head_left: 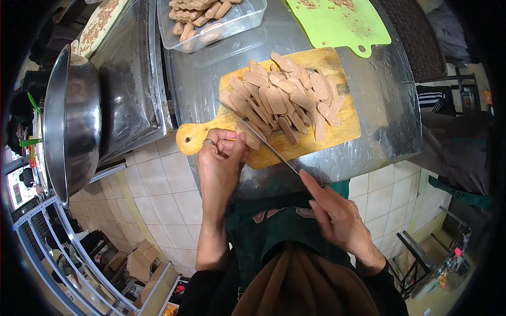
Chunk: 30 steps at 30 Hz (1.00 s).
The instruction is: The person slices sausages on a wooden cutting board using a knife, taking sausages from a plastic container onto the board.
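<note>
At far left, a large metal bowl (81,126) stands beside the worktop, with a dark metal tray (126,73) between them. At the worktop's (197,73) far left corner, a clear plastic box (240,23) holds uncut brown sticks (203,13). Nearer the middle lies a wooden board (337,129), its handle pointing left. The left hand (219,163), a ring on one finger, has its fingers curled at the handle's base, gripping a brown piece (249,139) at the board's near left side. The knife (269,146) slants across that piece, between the left hand and the slices (279,97), partly hiding both. The slices lie heaped over most of the board. The right hand (342,218), fingers closed around the knife's handle, is off the worktop's near edge. At the far right corner, a green board (342,29) carries brown crumbs, just beyond the wooden board.
</note>
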Motion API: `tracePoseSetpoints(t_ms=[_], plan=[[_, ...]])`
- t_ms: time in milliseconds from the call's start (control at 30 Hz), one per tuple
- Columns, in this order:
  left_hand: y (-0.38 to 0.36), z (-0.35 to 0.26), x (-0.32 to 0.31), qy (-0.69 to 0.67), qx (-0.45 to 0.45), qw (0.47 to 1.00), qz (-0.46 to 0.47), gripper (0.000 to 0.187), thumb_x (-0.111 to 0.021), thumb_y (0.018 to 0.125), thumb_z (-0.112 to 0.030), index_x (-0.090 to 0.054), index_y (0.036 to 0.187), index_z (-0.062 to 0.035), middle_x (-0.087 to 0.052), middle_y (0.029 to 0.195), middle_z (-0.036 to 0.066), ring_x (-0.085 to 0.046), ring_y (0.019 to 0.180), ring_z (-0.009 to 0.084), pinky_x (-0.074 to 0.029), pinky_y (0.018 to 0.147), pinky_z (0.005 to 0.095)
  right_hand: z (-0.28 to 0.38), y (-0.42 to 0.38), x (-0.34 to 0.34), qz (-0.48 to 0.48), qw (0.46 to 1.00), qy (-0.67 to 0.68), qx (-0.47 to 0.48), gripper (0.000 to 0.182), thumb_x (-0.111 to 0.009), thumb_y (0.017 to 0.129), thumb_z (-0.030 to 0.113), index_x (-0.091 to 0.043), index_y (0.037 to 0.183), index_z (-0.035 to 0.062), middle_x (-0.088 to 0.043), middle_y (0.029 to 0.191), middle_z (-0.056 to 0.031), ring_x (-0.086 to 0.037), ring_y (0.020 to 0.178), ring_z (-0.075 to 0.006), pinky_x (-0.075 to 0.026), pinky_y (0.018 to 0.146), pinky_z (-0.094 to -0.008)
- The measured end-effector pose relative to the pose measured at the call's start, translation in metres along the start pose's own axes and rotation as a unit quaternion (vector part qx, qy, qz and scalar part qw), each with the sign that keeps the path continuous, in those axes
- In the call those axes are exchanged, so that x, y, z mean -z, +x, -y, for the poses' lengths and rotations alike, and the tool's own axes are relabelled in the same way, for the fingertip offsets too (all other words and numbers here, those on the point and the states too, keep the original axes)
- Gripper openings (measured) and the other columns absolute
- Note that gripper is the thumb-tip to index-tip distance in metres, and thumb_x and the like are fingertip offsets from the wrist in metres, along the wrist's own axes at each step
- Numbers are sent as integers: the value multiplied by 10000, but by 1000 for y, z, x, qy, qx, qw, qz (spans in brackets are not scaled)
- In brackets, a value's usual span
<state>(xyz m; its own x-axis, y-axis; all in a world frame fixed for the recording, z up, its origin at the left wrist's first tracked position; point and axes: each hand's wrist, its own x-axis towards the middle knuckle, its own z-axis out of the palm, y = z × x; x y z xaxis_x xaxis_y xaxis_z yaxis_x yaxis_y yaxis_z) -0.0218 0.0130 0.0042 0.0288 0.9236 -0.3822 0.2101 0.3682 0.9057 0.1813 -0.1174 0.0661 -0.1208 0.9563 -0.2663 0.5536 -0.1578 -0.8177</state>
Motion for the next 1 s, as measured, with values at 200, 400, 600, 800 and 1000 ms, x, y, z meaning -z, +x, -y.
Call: tracePoseSetpoints(t_ms=[200,400,600,800,1000], plan=[[-1,1,-2,-14,-16,1000,1,129,-651,960,-85,-573,957,17,-676,752,59,-619,653,77,-497,611,217,8,-11,5,45,998,-29,-21,748,-577,880,-56,-330,1544,184,-555,836,-132,-622,699,-343,-531,638,-429],[0,3,-2,-25,-23,999,5,95,-633,960,-42,-561,947,18,-679,784,60,-626,667,76,-505,627,213,9,-11,5,75,996,-31,-38,850,-591,834,-88,-280,1563,220,-547,872,-131,-626,731,-320,-547,643,-416],[1,9,0,-36,-26,999,10,83,-630,956,-23,-557,948,16,-680,803,70,-646,691,88,-515,640,215,11,-9,9,117,990,-49,-62,970,-621,769,-110,-231,1577,261,-482,875,-134,-596,755,-332,-540,625,-427],[1,2,0,-10,-13,1000,6,83,-630,954,-24,-554,943,10,-679,810,73,-648,693,94,-513,649,219,7,5,2,129,988,-51,-63,1021,-627,744,-110,-194,1584,276,-464,880,-151,-588,758,-357,-523,608,-462],[-3,-2,-4,17,8,1000,-20,81,-626,959,-31,-557,945,9,-674,808,67,-640,689,95,-503,652,218,4,24,-3,126,990,-39,-48,991,-611,752,-109,-218,1580,268,-459,871,-156,-589,728,-363,-513,594,-465]])
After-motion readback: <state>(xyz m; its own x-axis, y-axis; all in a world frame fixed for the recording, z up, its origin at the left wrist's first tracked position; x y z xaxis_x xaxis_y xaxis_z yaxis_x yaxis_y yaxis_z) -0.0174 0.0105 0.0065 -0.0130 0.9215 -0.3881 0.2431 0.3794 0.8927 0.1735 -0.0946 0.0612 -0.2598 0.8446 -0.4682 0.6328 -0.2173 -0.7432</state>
